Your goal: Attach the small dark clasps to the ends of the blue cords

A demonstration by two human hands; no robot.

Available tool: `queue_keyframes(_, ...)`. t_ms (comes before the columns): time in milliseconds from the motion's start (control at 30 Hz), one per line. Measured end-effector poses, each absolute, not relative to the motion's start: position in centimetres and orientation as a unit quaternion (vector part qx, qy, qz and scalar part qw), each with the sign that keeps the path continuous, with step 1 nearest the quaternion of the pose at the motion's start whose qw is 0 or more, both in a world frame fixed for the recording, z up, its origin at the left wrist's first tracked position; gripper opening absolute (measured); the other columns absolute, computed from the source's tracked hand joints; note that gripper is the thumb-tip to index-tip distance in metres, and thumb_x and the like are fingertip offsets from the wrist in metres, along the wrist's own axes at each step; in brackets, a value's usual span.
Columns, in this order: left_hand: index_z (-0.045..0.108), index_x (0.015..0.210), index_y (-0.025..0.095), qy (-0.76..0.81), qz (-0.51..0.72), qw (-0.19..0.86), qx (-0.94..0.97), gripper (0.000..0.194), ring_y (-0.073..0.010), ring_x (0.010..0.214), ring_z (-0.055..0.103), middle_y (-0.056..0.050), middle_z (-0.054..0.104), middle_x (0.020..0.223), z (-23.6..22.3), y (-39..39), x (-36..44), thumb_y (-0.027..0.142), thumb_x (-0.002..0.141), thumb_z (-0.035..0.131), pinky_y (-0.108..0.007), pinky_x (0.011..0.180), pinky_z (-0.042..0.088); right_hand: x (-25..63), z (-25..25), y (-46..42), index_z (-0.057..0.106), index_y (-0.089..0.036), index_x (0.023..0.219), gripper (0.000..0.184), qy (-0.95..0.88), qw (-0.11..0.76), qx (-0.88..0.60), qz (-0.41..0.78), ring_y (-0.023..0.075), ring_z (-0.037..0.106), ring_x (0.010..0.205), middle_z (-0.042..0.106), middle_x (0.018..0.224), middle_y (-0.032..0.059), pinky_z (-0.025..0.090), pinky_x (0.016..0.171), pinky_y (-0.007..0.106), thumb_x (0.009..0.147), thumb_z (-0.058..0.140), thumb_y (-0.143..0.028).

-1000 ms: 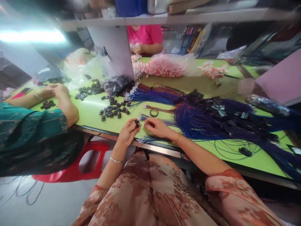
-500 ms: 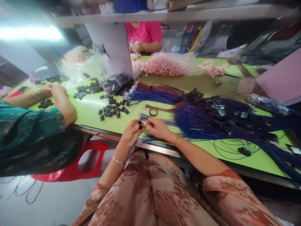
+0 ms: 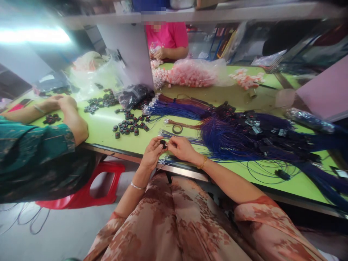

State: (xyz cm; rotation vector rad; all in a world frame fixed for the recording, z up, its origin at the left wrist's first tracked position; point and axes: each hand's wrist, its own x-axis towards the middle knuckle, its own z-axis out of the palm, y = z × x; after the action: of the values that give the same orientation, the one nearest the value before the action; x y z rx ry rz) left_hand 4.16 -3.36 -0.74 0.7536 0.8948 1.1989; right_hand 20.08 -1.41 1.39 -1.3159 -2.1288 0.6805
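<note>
My left hand (image 3: pixel 152 152) pinches a small black connector (image 3: pixel 163 144) just above the front edge of the green table (image 3: pixel 108 132). My right hand (image 3: pixel 181 148) is closed in a pinch against the same connector from the right; what its fingertips hold is too small to make out. Thin blue wires (image 3: pixel 170 159) lie on the table just under both hands. A heap of blue and purple wires (image 3: pixel 233 136) spreads to the right, and several loose black connectors (image 3: pixel 130 126) lie to the left.
A person in a green patterned sleeve (image 3: pixel 35 145) works at my left, hands on the table. Another person in a pink shirt (image 3: pixel 167 38) sits opposite behind a bag of pink parts (image 3: pixel 193 74). A tape ring (image 3: pixel 177 129), a black bag (image 3: pixel 133 96), a red stool (image 3: pixel 89 188).
My two hands have closed together on the connector and risen a little over the table edge. The view has shifted slightly.
</note>
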Motion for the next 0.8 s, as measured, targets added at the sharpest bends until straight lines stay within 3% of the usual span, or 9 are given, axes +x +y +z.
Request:
queue_keyframes(300, 0.061, 0.095, 0.018, 0.434, 0.532, 0.666, 0.291, 0.032, -0.0094, 0.078, 0.061, -0.001, 0.062, 0.088, -1.3, -3.4, 4.5, 0.023, 0.067, 0.075, -0.024, 0.078, 0.051, 20.2, 0.9, -1.3, 0.058, -0.017, 0.079, 0.017, -0.854, 0.25, -0.421, 0.178, 0.0145, 0.047, 0.066, 0.06, 0.077, 0.0055, 0.03, 0.062, 0.026, 0.089, 0.045, -0.023)
queue_keyframes(600, 0.062, 0.093, 0.017, 0.462, 0.527, 0.65, 0.295, 0.033, -0.0077, 0.073, 0.06, 0.0, 0.062, 0.082, -1.2, -3.8, 5.0, 0.021, 0.063, 0.076, -0.02, 0.07, 0.052, 19.9, 0.7, -1.6, 0.057, -0.017, 0.074, 0.017, -0.852, 0.228, -0.436, 0.182, 0.0143, 0.046, 0.062, 0.06, 0.07, 0.0045, 0.027, 0.059, 0.027, 0.087, 0.046, -0.022)
queue_keyframes(800, 0.062, 0.095, 0.015, 0.467, 0.521, 0.637, 0.324, 0.035, -0.0128, 0.079, 0.065, -0.003, 0.064, 0.084, -1.5, -3.8, 4.0, 0.023, 0.064, 0.076, -0.034, 0.085, 0.053, 22.6, 1.0, 1.2, 0.063, -0.017, 0.084, 0.017, -0.838, 0.182, -0.491, 0.157, 0.0165, 0.054, 0.075, 0.065, 0.084, 0.0069, 0.031, 0.063, 0.026, 0.089, 0.048, -0.024)
